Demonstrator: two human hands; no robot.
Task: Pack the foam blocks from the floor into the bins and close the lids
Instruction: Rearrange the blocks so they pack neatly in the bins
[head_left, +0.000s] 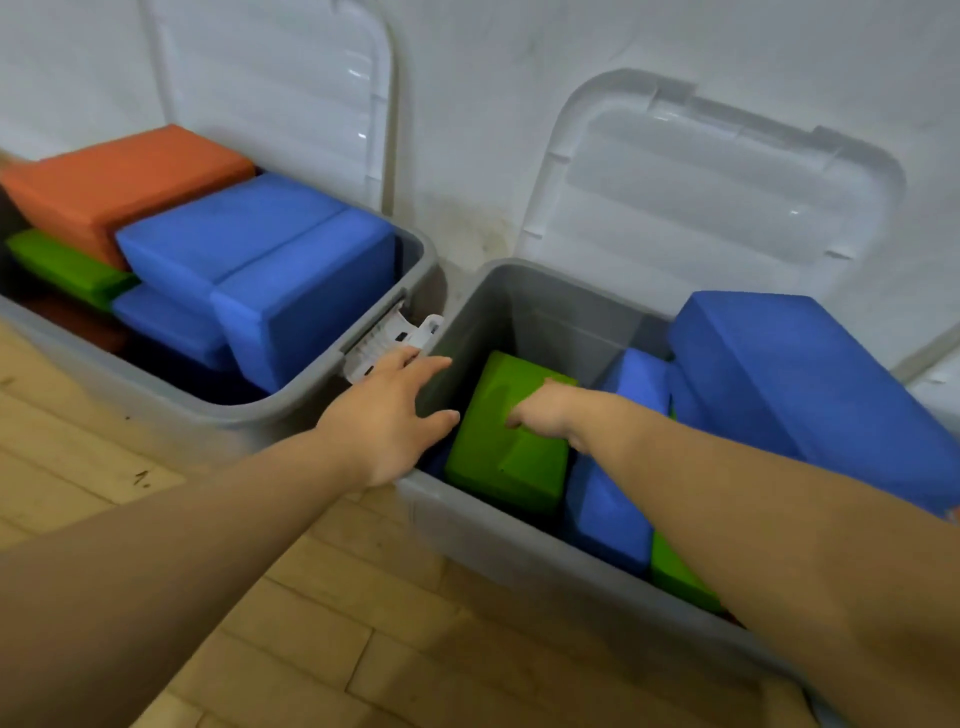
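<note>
My right hand (545, 410) is gripping the green block (498, 462), fingers curled over its top edge, as it sits tilted in the right bin (545, 312). My left hand (395, 415) is resting spread on the rim. Risk: the big blue block (805, 374) is riding above the rim and likely fouling the lid (717, 182).

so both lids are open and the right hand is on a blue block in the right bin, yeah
The colour is wrong: the right hand is on the green block, not a blue one, as the head view shows. The rest holds.
</note>
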